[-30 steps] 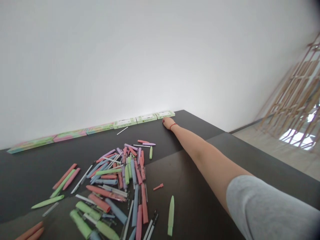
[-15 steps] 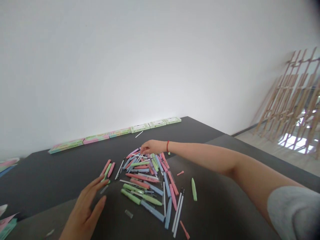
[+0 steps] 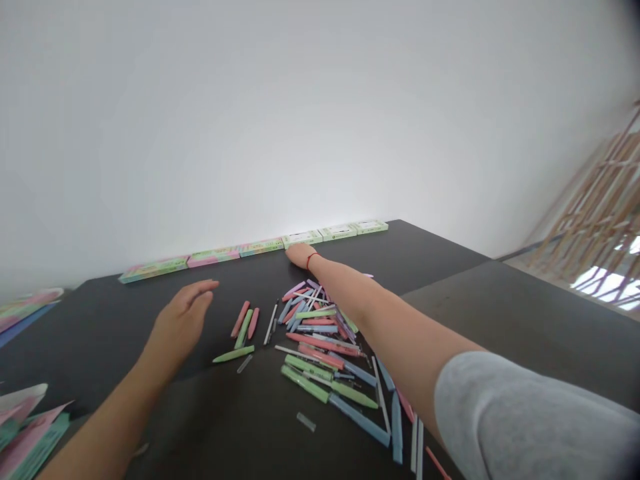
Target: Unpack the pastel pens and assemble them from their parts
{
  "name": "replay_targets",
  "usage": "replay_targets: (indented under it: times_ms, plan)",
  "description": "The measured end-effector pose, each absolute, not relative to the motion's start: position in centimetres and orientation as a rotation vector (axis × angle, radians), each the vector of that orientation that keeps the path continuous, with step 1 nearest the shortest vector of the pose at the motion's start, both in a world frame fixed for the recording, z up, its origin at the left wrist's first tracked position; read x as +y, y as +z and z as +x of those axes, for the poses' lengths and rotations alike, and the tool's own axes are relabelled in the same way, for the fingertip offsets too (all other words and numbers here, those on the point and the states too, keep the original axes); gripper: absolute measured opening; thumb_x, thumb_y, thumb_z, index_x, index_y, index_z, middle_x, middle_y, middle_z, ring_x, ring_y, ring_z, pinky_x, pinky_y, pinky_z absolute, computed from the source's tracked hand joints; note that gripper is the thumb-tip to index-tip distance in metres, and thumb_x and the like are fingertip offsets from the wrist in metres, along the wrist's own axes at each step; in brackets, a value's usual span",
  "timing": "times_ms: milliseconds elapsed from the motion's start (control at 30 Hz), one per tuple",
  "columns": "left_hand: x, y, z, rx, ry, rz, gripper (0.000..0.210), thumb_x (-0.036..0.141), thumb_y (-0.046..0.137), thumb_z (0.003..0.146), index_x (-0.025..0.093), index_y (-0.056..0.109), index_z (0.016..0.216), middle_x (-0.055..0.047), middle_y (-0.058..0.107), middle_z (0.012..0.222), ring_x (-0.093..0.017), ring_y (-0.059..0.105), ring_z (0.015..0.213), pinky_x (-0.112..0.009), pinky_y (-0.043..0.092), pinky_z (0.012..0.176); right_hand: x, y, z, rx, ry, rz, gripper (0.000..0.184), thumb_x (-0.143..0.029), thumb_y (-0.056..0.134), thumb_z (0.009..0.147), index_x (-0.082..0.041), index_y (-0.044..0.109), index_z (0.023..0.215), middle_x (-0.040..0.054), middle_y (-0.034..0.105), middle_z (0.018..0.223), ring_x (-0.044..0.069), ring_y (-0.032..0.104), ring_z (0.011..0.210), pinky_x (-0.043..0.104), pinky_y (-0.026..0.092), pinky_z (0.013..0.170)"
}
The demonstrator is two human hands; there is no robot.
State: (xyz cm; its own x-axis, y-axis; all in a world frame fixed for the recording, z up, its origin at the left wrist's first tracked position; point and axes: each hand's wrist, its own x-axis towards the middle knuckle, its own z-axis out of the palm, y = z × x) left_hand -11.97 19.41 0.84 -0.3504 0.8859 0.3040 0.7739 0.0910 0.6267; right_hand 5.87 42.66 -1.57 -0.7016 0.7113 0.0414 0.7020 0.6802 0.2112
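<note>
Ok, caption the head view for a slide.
Right hand reaches the row of boxes; left hand hovers beside scattered pens.

A dark tabletop (image 3: 450, 280) stands against a plain white wall (image 3: 300, 100). Pink and teal paper packets (image 3: 25, 427) lie at its near left corner, with more (image 3: 27, 307) at the far left edge. Wooden lattice frames (image 3: 595, 220) lean at right above a sunlit floor (image 3: 605, 280).
</note>
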Motion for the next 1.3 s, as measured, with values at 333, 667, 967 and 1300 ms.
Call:
replay_targets:
  times_ms: [333, 667, 967, 1300]
  plan:
    - [19.9, -2.0, -7.8, 1.969, 0.874, 1.631, 0.040, 0.041, 0.041, 0.077, 0.018, 0.065, 0.101, -0.008, 0.067, 0.113, -0.024, 0.060, 0.106, -0.036, 0.044, 0.094, 29.9, 2.6, 10.5, 3.083, 0.427, 0.566, 0.020, -0.025, 0.051, 0.087, -0.015, 0.054, 0.104, 0.0115, 0.062, 0.106, 0.023, 0.058, 0.099, 0.035, 0.044, 0.081]
    - [14.4, 0.0, -4.7, 1.958, 0.853, 1.838, 0.036, 0.038, 0.042, 0.077, 0.019, 0.064, 0.098, -0.007, 0.068, 0.106, -0.024, 0.061, 0.100, -0.037, 0.044, 0.092, 17.7, -0.7, 16.1, 3.315, 0.430, 0.264, 0.012, -0.017, 0.051, 0.084, -0.013, 0.057, 0.094, 0.0110, 0.063, 0.096, 0.022, 0.056, 0.096, 0.034, 0.042, 0.083]
    - [6.1, -2.6, 0.8, 1.750, 0.885, 2.216, 0.019, 0.025, 0.043, 0.082, 0.022, 0.060, 0.091, -0.005, 0.063, 0.096, -0.022, 0.058, 0.097, -0.040, 0.046, 0.089, 14.8, -1.1, 23.0, 3.415, 0.096, 0.768, 0.019, -0.017, 0.043, 0.091, -0.014, 0.060, 0.098, 0.0084, 0.061, 0.094, 0.019, 0.055, 0.092, 0.031, 0.042, 0.080]
    - [5.7, -3.6, 0.8, 1.645, 0.711, 2.498, 0.015, 0.024, 0.053, 0.084, 0.025, 0.062, 0.096, -0.006, 0.063, 0.098, -0.023, 0.059, 0.095, -0.041, 0.050, 0.085, 10.9, -1.8, 26.6, 3.269, -0.277, 1.119, 0.013, -0.025, 0.050, 0.087, -0.017, 0.060, 0.085, 0.0057, 0.060, 0.091, 0.018, 0.054, 0.092, 0.028, 0.041, 0.079]
